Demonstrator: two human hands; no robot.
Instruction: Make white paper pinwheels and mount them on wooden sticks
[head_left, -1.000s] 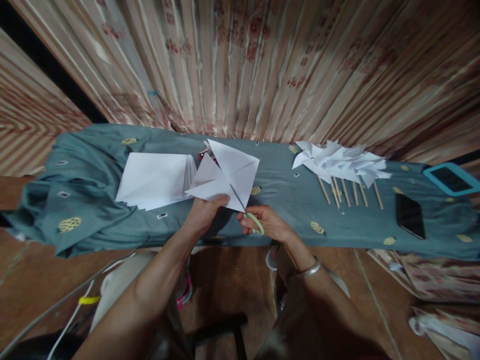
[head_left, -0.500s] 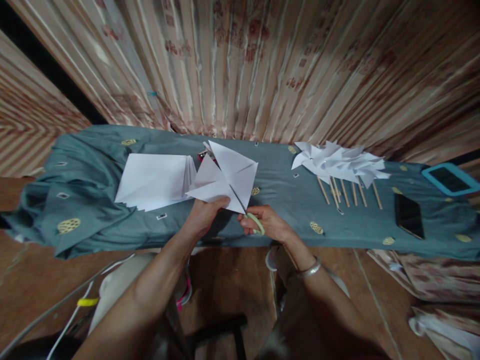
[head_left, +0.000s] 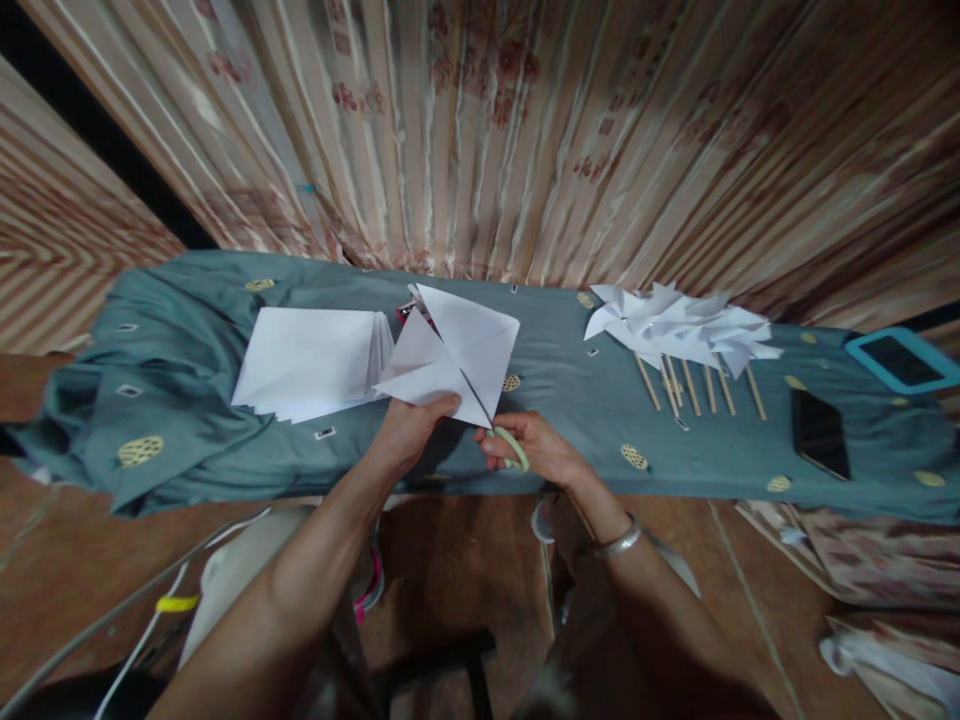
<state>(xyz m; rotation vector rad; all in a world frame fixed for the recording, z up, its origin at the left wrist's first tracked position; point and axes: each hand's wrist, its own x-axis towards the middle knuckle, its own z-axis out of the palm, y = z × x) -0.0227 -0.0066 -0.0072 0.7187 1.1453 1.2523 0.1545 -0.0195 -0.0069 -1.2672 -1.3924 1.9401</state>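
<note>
As the head view has it, white paper square [head_left: 487, 345] is mid-bench over the teal cloth [head_left: 562, 455], just right of the paper stack [head_left: 307, 355] and well left of the stick-mounted paper pinwheels [head_left: 682, 328]. Left hand [head_left: 409, 428] pinches its near edge, thumb on top, fingers hidden beneath. Right hand [head_left: 536, 445] grips the green-handled scissors [head_left: 514, 445] by the loops, blades at the near right corner, pointing toward the middle. Paper should be light, dry, thin: flaps will flop at the slits, creases and tears likely if pulled. Best hold: light flat pinch close to center, off the cut line. Scissors look light, rigid; take by loops only.
</note>
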